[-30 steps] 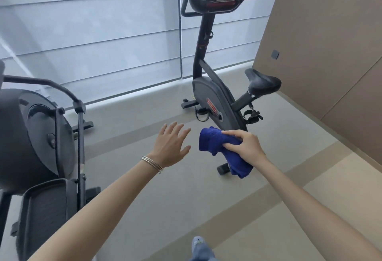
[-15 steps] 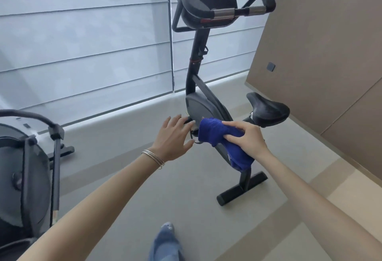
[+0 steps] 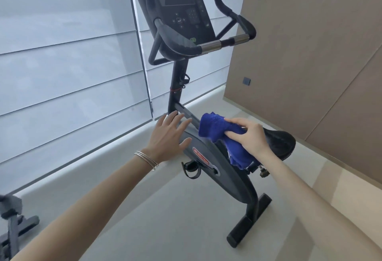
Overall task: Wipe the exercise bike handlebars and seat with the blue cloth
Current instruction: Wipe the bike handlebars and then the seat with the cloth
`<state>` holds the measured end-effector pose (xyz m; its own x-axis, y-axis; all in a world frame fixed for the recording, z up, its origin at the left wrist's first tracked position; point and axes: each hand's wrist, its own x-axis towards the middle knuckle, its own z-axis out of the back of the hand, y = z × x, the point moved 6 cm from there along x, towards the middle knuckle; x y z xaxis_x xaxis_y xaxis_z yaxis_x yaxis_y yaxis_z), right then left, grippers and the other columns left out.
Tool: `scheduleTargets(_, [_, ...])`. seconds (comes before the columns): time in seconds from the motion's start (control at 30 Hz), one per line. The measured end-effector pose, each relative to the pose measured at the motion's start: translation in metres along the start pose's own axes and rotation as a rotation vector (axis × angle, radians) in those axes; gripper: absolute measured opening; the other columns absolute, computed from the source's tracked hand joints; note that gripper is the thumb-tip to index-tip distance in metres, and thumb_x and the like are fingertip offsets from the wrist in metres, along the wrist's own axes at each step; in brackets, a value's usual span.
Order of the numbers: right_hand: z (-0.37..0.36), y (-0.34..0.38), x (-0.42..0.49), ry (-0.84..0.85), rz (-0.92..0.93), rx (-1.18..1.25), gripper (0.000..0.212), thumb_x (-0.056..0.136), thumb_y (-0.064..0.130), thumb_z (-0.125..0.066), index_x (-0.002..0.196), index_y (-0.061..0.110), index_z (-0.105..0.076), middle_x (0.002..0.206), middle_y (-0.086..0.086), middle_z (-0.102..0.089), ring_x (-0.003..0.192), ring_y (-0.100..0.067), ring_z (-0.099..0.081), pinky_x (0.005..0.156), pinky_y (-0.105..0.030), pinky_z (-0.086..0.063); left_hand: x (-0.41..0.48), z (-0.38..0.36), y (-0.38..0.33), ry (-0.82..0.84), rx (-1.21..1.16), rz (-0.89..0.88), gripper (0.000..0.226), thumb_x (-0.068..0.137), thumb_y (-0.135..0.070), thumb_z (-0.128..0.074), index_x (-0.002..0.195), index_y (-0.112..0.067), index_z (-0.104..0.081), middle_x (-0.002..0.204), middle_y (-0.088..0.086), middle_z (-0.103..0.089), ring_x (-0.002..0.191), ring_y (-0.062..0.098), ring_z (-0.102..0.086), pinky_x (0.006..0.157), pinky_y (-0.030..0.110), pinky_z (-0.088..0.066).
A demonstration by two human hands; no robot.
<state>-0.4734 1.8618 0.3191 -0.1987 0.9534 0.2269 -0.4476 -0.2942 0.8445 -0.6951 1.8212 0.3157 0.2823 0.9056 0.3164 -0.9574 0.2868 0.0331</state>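
A person's two bare arms reach forward toward a black exercise bike [image 3: 217,169] that stands on a pale grey floor [image 3: 165,219]. The right hand [image 3: 247,135] is closed around a bunched blue cloth [image 3: 219,131], gripping it at the front end of the black seat [image 3: 281,141]. Part of the cloth bulges out ahead of the fingers, and part hangs down below the hand, in front of the seat post. Whether the cloth touches the seat itself cannot be told.

The left hand [image 3: 168,136] is open and empty, fingers spread, palm down, in front of the bike's sloping frame, just to the left of the cloth. Several thin silver bangles [image 3: 145,157] circle the left wrist.

The handlebars [image 3: 225,42] sit high above both hands, well apart from them, with shiny metal sections on the near bar and black padded grips curving up at the right. Behind them is a dark console [image 3: 179,6] with a screen and small buttons.

White window blinds [image 3: 62,64] fill the left background, and a tan panelled wall [image 3: 310,53] stands on the right. Part of another grey machine [image 3: 12,219] shows at the lower left edge.
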Motion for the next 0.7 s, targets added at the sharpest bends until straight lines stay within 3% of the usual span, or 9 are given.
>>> scheduleTargets(0.1, [-0.002, 0.007, 0.031, -0.027, 0.01, -0.023, 0.033, 0.075, 0.013, -0.074, 0.103, 0.029, -0.069, 0.102, 0.011, -0.069, 0.094, -0.004, -0.063, 0.087, -0.016, -0.047, 0.024, -0.001, 0.02, -0.035, -0.009, -0.026, 0.063, 0.082, -0.051, -0.029, 0.13, -0.016, -0.05, 0.131, 0.011, -0.055, 0.126, 0.033, -0.046, 0.105, 0.051, -0.033])
scheduleTargets(0.33, [-0.009, 0.013, 0.116, -0.072, 0.071, -0.046, 0.034, 0.074, 0.01, -0.074, 0.102, 0.029, -0.069, 0.099, 0.012, -0.068, 0.094, -0.008, -0.063, 0.09, -0.026, -0.049, 0.093, -0.018, 0.066, -0.036, 0.031, -0.034, 0.067, 0.083, -0.055, -0.024, 0.135, -0.019, -0.044, 0.138, 0.01, -0.049, 0.132, 0.032, -0.038, 0.111, 0.047, -0.025])
scheduleTargets(0.5, [0.0, 0.014, 0.177, -0.123, 0.109, -0.042, 0.037, 0.073, 0.008, -0.074, 0.1, 0.032, -0.069, 0.102, 0.005, -0.07, 0.097, -0.015, -0.063, 0.093, -0.03, -0.049, 0.155, -0.014, 0.089, -0.086, 0.065, -0.086, 0.056, 0.087, -0.045, -0.049, 0.134, -0.016, -0.046, 0.138, 0.012, -0.049, 0.132, 0.034, -0.038, 0.11, 0.048, -0.027])
scheduleTargets(0.7, [0.023, 0.024, 0.245, -0.175, 0.181, -0.144, 0.037, 0.073, 0.009, -0.074, 0.104, 0.029, -0.069, 0.1, 0.01, -0.066, 0.1, -0.019, -0.06, 0.093, -0.03, -0.046, 0.245, 0.006, 0.113, -0.137, 0.089, -0.086, 0.057, 0.086, -0.043, -0.054, 0.135, -0.015, -0.044, 0.14, 0.013, -0.046, 0.133, 0.034, -0.035, 0.11, 0.049, -0.025])
